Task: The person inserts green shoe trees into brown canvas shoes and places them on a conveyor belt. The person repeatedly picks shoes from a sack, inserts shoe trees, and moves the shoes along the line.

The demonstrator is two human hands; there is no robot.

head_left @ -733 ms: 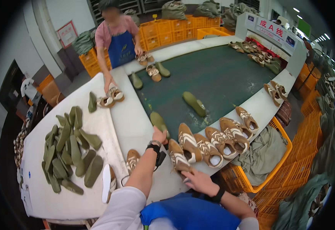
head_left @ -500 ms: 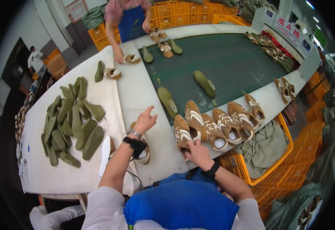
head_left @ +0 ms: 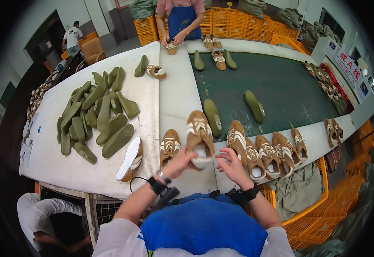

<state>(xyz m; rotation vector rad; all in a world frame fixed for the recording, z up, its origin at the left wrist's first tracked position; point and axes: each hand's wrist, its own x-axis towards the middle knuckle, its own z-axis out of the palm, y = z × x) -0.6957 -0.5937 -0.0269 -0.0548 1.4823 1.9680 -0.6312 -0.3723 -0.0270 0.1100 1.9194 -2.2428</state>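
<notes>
In left hand (head_left: 181, 164), brown shoe (head_left: 199, 132), heel partly covered

Orange crates (head_left: 234, 26) topped with grey-green cloth bundles (head_left: 252, 6) stand behind a co-worker in a blue apron (head_left: 182, 20), a tan chair (head_left: 92, 48) stands near a person in a white shirt (head_left: 72, 37) at upper left, and a white sign panel (head_left: 345, 64) rises at right.

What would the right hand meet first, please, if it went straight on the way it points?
The right hand would probably meet the shoe in the left hand first, though depth is unclear.
</notes>
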